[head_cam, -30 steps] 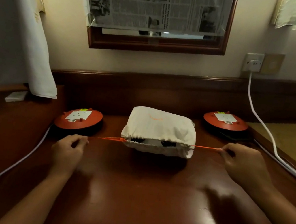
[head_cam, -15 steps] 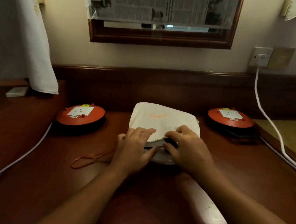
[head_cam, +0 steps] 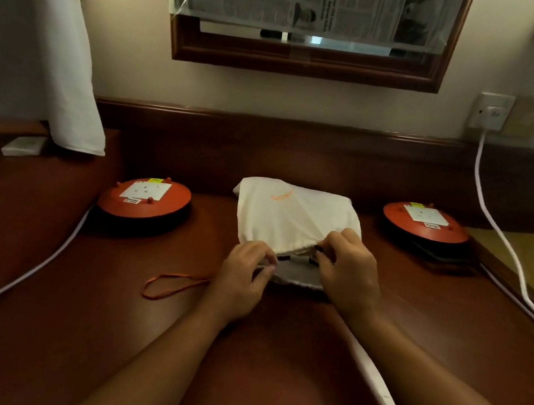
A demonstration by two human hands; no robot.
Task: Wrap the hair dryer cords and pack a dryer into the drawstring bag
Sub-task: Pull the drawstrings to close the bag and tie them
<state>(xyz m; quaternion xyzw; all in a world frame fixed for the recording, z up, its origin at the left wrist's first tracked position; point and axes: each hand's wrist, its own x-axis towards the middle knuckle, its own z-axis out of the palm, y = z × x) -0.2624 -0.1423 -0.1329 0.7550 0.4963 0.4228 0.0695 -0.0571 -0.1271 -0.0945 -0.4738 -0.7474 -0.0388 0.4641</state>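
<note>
**A:** The bag [head_cam: 294, 220] lies in the middle of the desk [head_cam: 270, 359], with its mouth turned toward the person!

**B:** And both hands are right at that mouth. The left hand [head_cam: 241, 271] is curled on the lower edge, fingers and thumb pinching the cloth.

**A:** The right hand [head_cam: 349, 270] pinches the upper edge and holds it a little raised, so the mouth gapes.

**B:** Something dark shows in the gap, but I can't tell what it is.

**A:** The orange drawstring [head_cam: 173, 287] lies slack in a loop on the desk, just left of the left hand.

**B:** The left reel [head_cam: 144, 199] and the right reel [head_cam: 425, 222] flank the bag. A white cable [head_cam: 496, 233] drops from the wall socket [head_cam: 492, 111] past the right one.
</note>
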